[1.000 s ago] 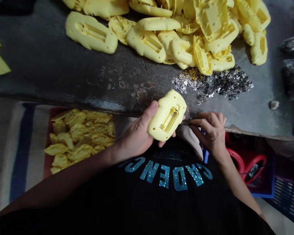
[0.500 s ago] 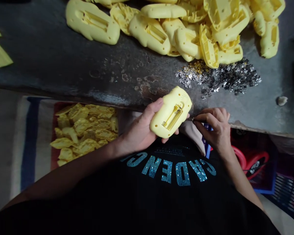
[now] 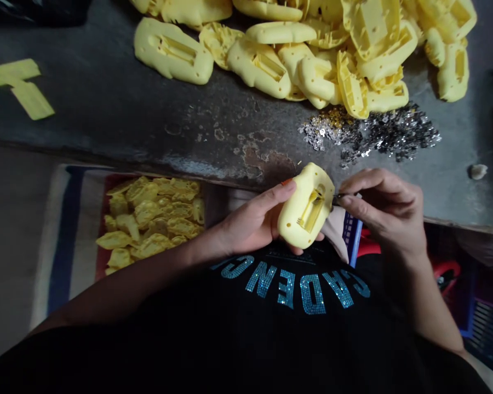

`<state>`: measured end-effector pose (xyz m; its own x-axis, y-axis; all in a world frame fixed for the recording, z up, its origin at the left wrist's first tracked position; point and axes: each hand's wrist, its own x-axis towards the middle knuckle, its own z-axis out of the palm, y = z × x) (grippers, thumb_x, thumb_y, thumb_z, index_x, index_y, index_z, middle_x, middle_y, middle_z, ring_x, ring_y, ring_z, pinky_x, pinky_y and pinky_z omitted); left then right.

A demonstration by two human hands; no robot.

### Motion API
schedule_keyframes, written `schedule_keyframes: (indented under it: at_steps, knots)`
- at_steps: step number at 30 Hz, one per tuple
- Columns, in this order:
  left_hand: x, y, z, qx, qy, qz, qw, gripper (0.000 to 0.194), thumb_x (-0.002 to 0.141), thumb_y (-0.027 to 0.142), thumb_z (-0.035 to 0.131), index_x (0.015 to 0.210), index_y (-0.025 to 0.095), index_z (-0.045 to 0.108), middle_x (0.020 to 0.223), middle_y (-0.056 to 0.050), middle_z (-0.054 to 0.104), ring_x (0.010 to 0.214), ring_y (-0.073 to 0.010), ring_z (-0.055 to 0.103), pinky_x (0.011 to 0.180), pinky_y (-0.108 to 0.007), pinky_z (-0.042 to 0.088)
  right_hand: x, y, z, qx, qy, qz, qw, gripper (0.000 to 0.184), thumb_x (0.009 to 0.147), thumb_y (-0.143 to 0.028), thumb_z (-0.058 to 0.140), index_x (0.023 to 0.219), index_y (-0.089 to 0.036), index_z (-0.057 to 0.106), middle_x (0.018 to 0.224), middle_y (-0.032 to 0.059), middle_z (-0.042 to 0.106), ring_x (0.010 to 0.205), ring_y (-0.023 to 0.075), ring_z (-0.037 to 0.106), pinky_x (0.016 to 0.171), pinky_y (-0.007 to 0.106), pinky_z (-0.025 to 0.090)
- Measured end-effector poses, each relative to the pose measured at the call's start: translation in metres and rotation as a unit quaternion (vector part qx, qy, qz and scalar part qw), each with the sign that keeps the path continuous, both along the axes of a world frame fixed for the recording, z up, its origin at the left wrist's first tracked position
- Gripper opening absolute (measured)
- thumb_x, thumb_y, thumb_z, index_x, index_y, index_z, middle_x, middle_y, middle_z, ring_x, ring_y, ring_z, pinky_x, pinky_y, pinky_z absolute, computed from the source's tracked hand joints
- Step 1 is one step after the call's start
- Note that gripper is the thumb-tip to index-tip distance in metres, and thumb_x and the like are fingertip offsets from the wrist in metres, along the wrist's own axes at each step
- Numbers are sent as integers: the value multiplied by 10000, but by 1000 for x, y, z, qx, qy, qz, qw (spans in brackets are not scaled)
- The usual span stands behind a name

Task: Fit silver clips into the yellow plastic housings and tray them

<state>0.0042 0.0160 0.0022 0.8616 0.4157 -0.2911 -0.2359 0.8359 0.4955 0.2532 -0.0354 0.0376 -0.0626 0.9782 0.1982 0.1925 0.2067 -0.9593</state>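
My left hand point(image 3: 254, 221) grips a yellow plastic shell point(image 3: 306, 205) with a rectangular slot, held tilted just in front of the dark table's near edge point(image 3: 213, 169). My right hand point(image 3: 384, 210) is closed in a pinch on a small metal piece point(image 3: 340, 196), its tip touching the shell's right side. A pile of small silver and gold metal parts point(image 3: 370, 134) lies on the table just beyond both hands.
A heap of yellow shells point(image 3: 312, 49) covers the table's far side. Flat yellow pieces point(image 3: 22, 85) lie at the far left. Below the table, a red crate point(image 3: 152, 219) holds several yellow shells; red and blue crates point(image 3: 456, 284) stand at right.
My left hand has turned the shell more upright and shifted it right. My right hand has risen and brought its pinched metal piece against the shell's side.
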Motion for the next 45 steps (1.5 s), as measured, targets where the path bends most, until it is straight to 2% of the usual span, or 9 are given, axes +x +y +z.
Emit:
schedule_keyframes:
  at_steps: [7,14,18,25,29,33,36,41,45]
  knots:
    - [2,-5,1,-16,-14,-19,1000,725,992,760,785,1493,246,681,1225,-123,853,992,-324,882,575,-273,678,-6,13,19,5,-99,42,994,97,1035,-259,846,1101,-328,869,1033,-6,869,915,204,800,887,387,646]
    - [3,-8,2,0,-16,-9,1000,657,1033,740,743,1489,268,708,1198,-115,875,1012,-327,886,609,-302,704,-7,15,25,47,-200,57,977,88,1034,-211,800,1077,-288,808,1014,-12,853,876,186,793,831,348,635]
    - [4,-10,3,20,-10,-8,1000,688,1031,747,744,1523,270,694,1173,-114,877,1027,-358,890,578,-309,680,-7,19,37,60,-270,72,958,171,992,-119,772,1085,-255,726,1000,-35,817,845,133,754,794,288,599]
    - [3,-12,2,43,20,14,999,756,994,783,774,1573,309,668,1301,-101,859,973,-322,891,583,-310,681,-11,31,51,96,-371,115,917,194,975,-77,662,1057,-253,646,960,-51,781,819,127,738,716,283,558]
    - [1,-12,0,33,33,26,999,767,997,782,770,1560,267,682,1352,-135,837,986,-293,878,595,-292,686,-13,27,47,96,-361,89,923,173,995,-87,703,1049,-247,667,936,-64,792,777,108,733,706,260,560]
    - [0,-9,0,1,7,25,1000,732,1036,739,741,1550,221,683,1353,-184,824,965,-295,869,568,-287,679,-15,14,37,119,-348,18,930,189,993,-93,789,1049,-253,706,951,-62,821,798,126,750,717,275,548]
    - [0,-8,-1,-13,-11,23,1000,732,1053,728,720,1555,196,681,1303,-195,829,927,-300,867,542,-276,656,-16,6,28,163,-369,-11,915,197,1030,-98,773,1114,-275,749,1030,-22,858,872,183,785,788,345,551]
    - [1,-9,-1,-15,-27,16,999,781,1041,768,714,1569,194,661,1264,-187,841,877,-274,860,555,-268,661,-17,-1,16,248,-442,-12,862,282,1057,-112,756,1271,-293,788,1152,49,872,907,234,755,812,419,485]
    - [2,-11,-1,1,-29,20,999,863,991,775,777,1607,190,625,1249,-186,850,838,-264,853,547,-268,655,-18,-12,10,242,-411,-34,878,325,1050,-161,761,1302,-355,827,1178,34,881,886,258,729,807,448,448]
